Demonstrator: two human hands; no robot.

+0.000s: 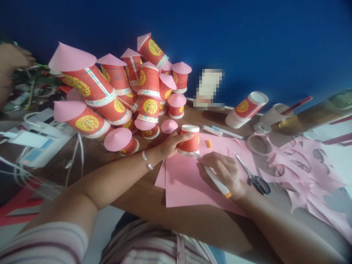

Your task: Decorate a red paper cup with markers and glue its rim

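My left hand [171, 144] is wrapped round a red paper cup [189, 142] with white bands at both ends, standing over the pink paper [181, 183]. In my right hand [223, 169] is a white marker pen [216, 181] with an orange end, its tip close to the cup's lower band; whether it touches I cannot tell. An orange cap [208, 143] lies on the paper just right of the cup. Black-handled scissors [254, 178] rest beside my right hand. Left of the cup is a small pink paper cone [169, 126].
Red paper cups with pink cone tops [90, 123] are piled at the left. Cut pink scraps [299, 172] and a tape roll [260, 144] lie right, near stacked cups [244, 108]. Cables and a white power strip [41, 141] are far left, near another person's hand [16, 57].
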